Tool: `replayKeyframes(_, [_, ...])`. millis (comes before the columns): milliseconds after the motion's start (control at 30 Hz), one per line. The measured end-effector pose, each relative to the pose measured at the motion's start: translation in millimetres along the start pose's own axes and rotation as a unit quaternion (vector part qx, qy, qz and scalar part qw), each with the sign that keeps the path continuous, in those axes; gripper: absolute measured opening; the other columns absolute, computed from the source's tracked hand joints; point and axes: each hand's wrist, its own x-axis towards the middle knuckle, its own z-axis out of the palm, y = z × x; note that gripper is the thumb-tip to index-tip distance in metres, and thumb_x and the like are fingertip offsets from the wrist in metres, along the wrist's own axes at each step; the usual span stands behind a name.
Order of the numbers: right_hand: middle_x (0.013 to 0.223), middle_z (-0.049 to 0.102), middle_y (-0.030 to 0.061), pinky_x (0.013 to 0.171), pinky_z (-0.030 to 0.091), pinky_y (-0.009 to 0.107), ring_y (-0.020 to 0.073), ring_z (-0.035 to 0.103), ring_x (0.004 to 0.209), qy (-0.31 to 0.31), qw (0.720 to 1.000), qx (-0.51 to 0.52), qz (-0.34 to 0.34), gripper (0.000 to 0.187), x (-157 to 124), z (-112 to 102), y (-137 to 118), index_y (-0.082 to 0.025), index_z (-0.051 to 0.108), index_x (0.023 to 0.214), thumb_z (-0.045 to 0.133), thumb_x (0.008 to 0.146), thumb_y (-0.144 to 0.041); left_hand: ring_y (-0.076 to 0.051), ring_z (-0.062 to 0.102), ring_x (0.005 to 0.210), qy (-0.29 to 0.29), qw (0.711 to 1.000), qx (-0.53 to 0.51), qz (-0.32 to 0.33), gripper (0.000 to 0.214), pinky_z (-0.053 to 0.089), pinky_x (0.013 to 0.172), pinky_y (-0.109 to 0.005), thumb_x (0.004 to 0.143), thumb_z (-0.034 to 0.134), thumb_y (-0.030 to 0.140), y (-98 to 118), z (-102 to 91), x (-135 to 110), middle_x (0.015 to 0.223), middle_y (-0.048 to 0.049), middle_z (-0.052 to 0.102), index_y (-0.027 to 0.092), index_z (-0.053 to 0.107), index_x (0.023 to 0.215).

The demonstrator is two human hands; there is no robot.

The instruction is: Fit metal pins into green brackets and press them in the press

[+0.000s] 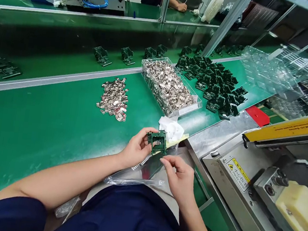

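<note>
My left hand [136, 147] grips a dark green frame-like electronic part [159, 140] with a square opening, holding it above the front edge of the green table. A small metallic piece seems to sit inside the opening. Just below its right corner, my right hand [178, 172] has thumb and forefinger pinched together. What lies between those fingertips, if anything, is too small to make out. Close ahead, a clear plastic box [189, 109] holds many small silvery metal pieces [166, 81]. A loose pile of similar metal pieces [114, 98] lies left of the box.
Many dark green parts [216, 81] are heaped right of the box. More stand on the conveyor belt [74, 60] behind. White tissue [171, 128] lies past my hands. At right stands a metal machine [228, 168] with a warning label. A co-worker's hand [182, 7] shows beyond.
</note>
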Motion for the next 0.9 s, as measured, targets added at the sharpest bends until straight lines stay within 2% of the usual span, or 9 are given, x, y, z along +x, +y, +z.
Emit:
replayKeyframes(67, [0.081,0.069,0.0014,0.067,0.048,0.025,0.0152,0.063,0.072,0.027,0.998,-0.008,-0.056,0.011,8.7,-6.0,-14.0,-0.021,0.068,0.089,0.057,0.092,-0.021,-0.011,0.049,0.066,0.002,1.0,0.018,0.005,0.037,0.046,0.063,-0.021,0.089,0.061,0.035,-0.6,-0.7,-2.0,0.076,0.0012,0.05,0.018,0.05,0.121])
replayKeyframes(167, [0.086,0.068,0.002,0.071,0.048,0.026,0.0151,0.063,0.078,0.034,0.994,-0.006,-0.1,0.015,19.6,-1.2,-23.4,-0.021,0.066,0.094,0.052,0.093,-0.013,-0.011,0.046,0.064,0.005,0.999,0.038,0.015,0.036,0.044,0.062,-0.021,0.09,0.058,0.032,-0.8,-0.9,-4.3,0.074,0.0019,0.048,0.019,0.05,0.123])
replayKeyframes(367, [0.081,0.059,0.0033,0.069,0.046,0.031,0.0186,0.056,0.078,0.099,0.983,-0.047,-0.146,0.012,28.0,17.7,-22.6,-0.02,0.066,0.087,0.058,0.087,-0.011,-0.014,0.059,0.077,-0.015,1.0,0.013,0.021,0.036,0.049,0.072,-0.024,0.09,0.057,0.029,3.9,1.5,-5.8,0.088,-0.004,0.062,0.018,0.048,0.123])
replayKeyframes(533, [0.076,0.058,0.0024,0.067,0.043,0.032,0.0192,0.052,0.076,0.124,0.978,-0.079,-0.147,0.013,29.7,21.6,-24.9,-0.021,0.061,0.076,0.061,0.089,-0.018,-0.016,0.066,0.084,-0.043,0.998,0.002,0.037,0.033,0.051,0.075,-0.025,0.093,0.052,0.026,6.1,3.1,-8.1,0.093,-0.0069,0.068,0.019,0.045,0.124])
replayKeyframes(700, [0.072,0.054,0.0006,0.065,0.041,0.031,0.018,0.052,0.073,0.11,0.987,-0.063,-0.094,0.023,30.2,20.6,-24.6,-0.021,0.054,0.069,0.062,0.09,-0.026,-0.014,0.063,0.075,-0.041,0.997,0.048,0.045,0.033,0.048,0.064,-0.022,0.094,0.051,0.028,5.8,2.4,-9.8,0.09,-0.0061,0.068,0.018,0.045,0.124])
replayKeyframes(800, [0.074,0.054,0.0007,0.065,0.042,0.03,0.0176,0.053,0.072,0.109,0.99,-0.048,-0.07,0.021,28.3,23.6,-23.7,-0.021,0.056,0.071,0.061,0.09,-0.026,-0.015,0.061,0.078,-0.027,0.996,0.067,0.044,0.033,0.048,0.066,-0.023,0.093,0.052,0.03,4.9,2.2,-9.3,0.093,-0.0063,0.066,0.019,0.047,0.124])
replayKeyframes(900, [0.078,0.055,0.0028,0.068,0.045,0.032,0.0187,0.054,0.076,0.151,0.983,-0.057,-0.092,0.013,25.1,29.5,-22.7,-0.021,0.059,0.078,0.058,0.091,-0.023,-0.015,0.06,0.079,-0.015,0.996,0.082,0.041,0.033,0.047,0.067,-0.024,0.093,0.052,0.03,4.2,2.5,-9.2,0.092,-0.0058,0.064,0.019,0.049,0.123])
